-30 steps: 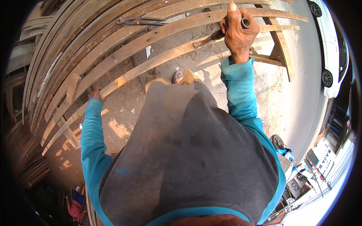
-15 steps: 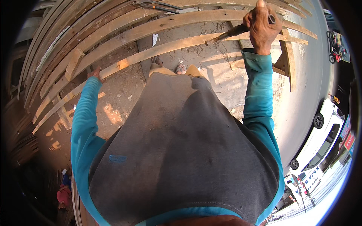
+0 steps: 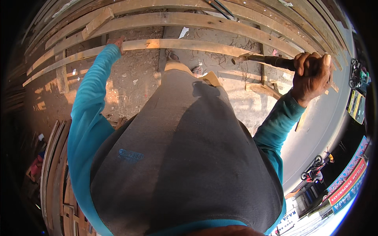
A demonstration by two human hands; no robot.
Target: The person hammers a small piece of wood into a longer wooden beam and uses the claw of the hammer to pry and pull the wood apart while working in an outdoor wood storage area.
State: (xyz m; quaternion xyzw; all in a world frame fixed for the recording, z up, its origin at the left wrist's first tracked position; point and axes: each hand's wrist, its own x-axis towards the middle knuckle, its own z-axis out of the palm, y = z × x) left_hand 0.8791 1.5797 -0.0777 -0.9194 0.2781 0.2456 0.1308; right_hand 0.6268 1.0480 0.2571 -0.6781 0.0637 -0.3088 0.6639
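Observation:
My left hand [image 3: 116, 41] is closed around the nearest long wooden strip [image 3: 185, 44], left of its middle; the fingertips are partly hidden. In my right fist [image 3: 314, 74] is a hammer [image 3: 271, 60] with a dark handle. It points left, and its round end [image 3: 235, 61] is over or close to the same strip toward the right; contact cannot be made out. Beyond this strip runs a wider wooden board [image 3: 177, 19], with a short wood block [image 3: 97, 23] lying slantwise across the boards at the left.
More long boards [image 3: 260, 13] lie beyond, with a dark two-handled tool [image 3: 219, 8] on them. Short wooden supports [image 3: 62, 72] stand beneath the strips. Stacked planks [image 3: 59, 165] are at my lower left. A road [image 3: 315, 145] runs along the right, with a motorcycle [image 3: 313, 168] and signboards [image 3: 346, 183].
The view has turned, so the boards and road appear shifted and the white car is out of sight. My right hand sits farther right and lower in the picture, still holding the hammer.

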